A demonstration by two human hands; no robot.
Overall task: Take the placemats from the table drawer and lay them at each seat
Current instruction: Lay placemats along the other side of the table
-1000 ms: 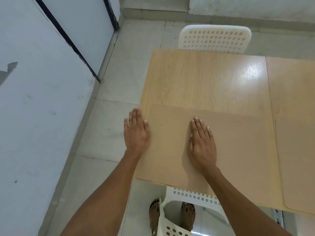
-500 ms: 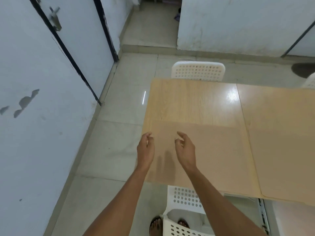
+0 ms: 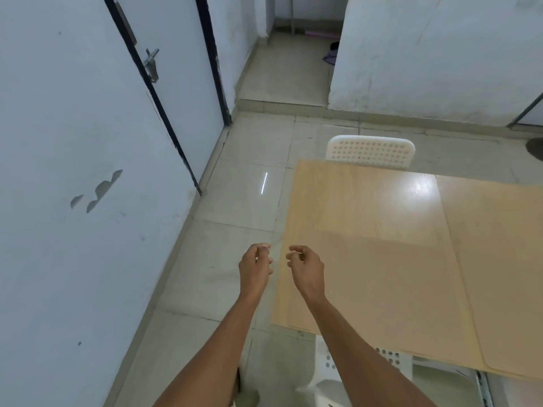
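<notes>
Two placemats are in view: one (image 3: pixel 390 289) lies flat at the near left corner of the table (image 3: pixel 367 201), the second (image 3: pixel 505 259) just beside it is cut off by the right edge. Two white chairs show, the far one (image 3: pixel 370 151) mostly hidden behind the table, the near one (image 3: pixel 390 359) under it. Left hand (image 3: pixel 255 268) and right hand (image 3: pixel 305 268) hover loosely curled, holding nothing
</notes>
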